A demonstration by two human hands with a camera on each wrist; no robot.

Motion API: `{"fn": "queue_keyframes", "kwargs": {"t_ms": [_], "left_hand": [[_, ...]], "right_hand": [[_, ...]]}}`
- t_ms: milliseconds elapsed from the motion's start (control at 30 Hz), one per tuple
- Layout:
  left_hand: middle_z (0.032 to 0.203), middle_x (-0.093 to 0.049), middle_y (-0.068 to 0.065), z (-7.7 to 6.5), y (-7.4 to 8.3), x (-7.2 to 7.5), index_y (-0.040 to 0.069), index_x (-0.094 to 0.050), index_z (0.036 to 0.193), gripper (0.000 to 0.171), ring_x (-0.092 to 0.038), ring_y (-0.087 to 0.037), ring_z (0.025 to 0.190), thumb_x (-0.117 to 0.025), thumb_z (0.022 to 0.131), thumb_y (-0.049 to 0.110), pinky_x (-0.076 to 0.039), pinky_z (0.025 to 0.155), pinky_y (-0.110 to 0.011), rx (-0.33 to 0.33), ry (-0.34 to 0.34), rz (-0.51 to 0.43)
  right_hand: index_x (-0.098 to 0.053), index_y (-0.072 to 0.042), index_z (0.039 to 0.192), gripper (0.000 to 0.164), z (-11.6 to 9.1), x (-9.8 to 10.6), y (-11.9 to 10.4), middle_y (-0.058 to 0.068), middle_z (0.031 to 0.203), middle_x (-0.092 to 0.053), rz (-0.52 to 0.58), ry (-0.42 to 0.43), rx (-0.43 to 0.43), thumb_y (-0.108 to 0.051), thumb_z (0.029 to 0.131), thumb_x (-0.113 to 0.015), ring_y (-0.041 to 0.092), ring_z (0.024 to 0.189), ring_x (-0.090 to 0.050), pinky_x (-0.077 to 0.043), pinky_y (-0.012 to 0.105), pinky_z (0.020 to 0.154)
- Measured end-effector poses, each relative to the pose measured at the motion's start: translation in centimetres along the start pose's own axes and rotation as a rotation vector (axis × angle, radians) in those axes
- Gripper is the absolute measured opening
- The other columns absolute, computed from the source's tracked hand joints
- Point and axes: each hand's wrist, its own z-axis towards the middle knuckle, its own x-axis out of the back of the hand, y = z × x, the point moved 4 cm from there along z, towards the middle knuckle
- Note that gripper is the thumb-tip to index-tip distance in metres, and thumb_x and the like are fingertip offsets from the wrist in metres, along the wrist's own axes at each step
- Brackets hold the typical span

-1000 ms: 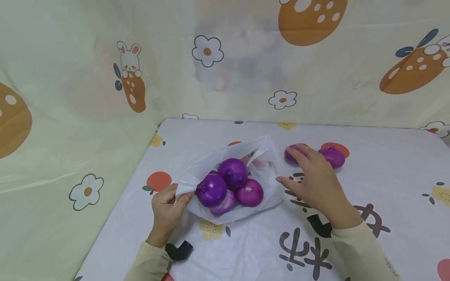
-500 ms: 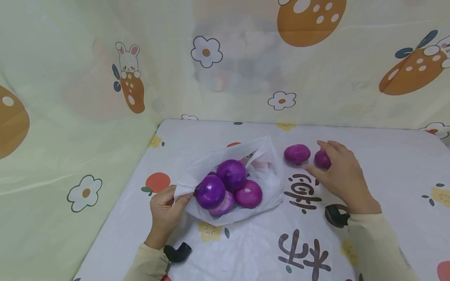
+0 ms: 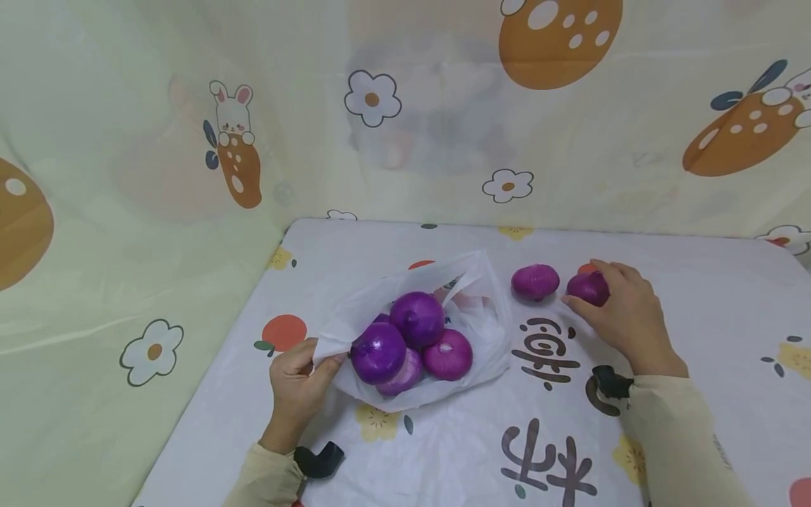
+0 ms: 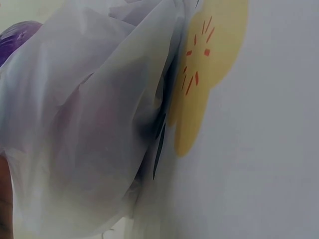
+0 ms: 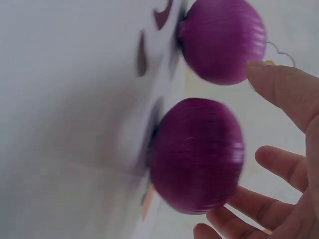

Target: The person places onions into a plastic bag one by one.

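My left hand (image 3: pixel 296 387) pinches the left edge of a white plastic bag (image 3: pixel 491 338) between thumb and fingers. Several purple onions (image 3: pixel 417 318) lie in its wide mouth. In the left wrist view the bag's side (image 4: pixel 94 119) fills much of the picture, with one onion (image 4: pixel 19 40) showing past it. On the right, my right hand (image 3: pixel 633 317) reaches around a loose onion (image 3: pixel 586 287), fingers spread behind it. Seen from the right wrist, the thumb (image 5: pixel 279 84) stands apart from that onion (image 5: pixel 197 157), and the fingertips come up at its lower side.
A second loose onion (image 3: pixel 535 282) rests between the bag and my right hand. The table is covered with a white printed cloth (image 3: pixel 456 458). A patterned curtain (image 3: pixel 437 141) rises behind the table and along its left side. Black wrist devices (image 3: pixel 319 460) sit at both cuffs.
My right hand has moved right, from over the nearer loose onion to the farther one, with its fingers now around it. The left hand keeps its hold on the bag.
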Motion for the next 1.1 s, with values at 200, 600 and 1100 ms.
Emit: {"fn": "queue_keyframes", "kwargs": {"t_ms": [200, 600, 1100], "left_hand": [[0.096, -0.079, -0.003, 0.0, 0.1, -0.1, -0.008, -0.078, 0.098, 0.027, -0.071, -0.008, 0.086, -0.071, 0.077, -0.023, -0.057, 0.078, -0.02, -0.024, 0.005, -0.024], [0.097, -0.079, -0.001, -0.3, 0.2, 0.1, -0.009, -0.078, 0.097, 0.025, -0.07, -0.007, 0.084, -0.072, 0.076, -0.022, -0.055, 0.076, -0.018, -0.023, 0.007, -0.008], [0.097, -0.079, -0.002, 0.0, 0.2, 0.0, -0.006, -0.079, 0.098, 0.03, -0.07, -0.007, 0.086, -0.071, 0.075, -0.023, -0.055, 0.076, -0.018, -0.025, 0.0, 0.025]], "right_hand": [[-0.038, -0.001, 0.157, 0.085, 0.4, -0.7, 1.7, 0.041, 0.147, -0.038, 0.023, -0.032, -0.042, -0.039, 0.092, -0.077, 0.064, 0.125, -0.038, -0.039, 0.079, 0.097], [-0.04, 0.002, 0.153, 0.081, 0.5, -1.6, 2.2, 0.04, 0.137, -0.045, 0.086, -0.055, -0.028, -0.027, 0.09, -0.081, 0.06, 0.122, -0.045, -0.041, 0.076, 0.099], [-0.037, 0.002, 0.156, 0.083, 0.5, -1.2, 2.4, 0.039, 0.135, -0.046, 0.1, -0.065, -0.082, -0.027, 0.091, -0.08, 0.059, 0.122, -0.045, -0.043, 0.074, 0.099]]}}
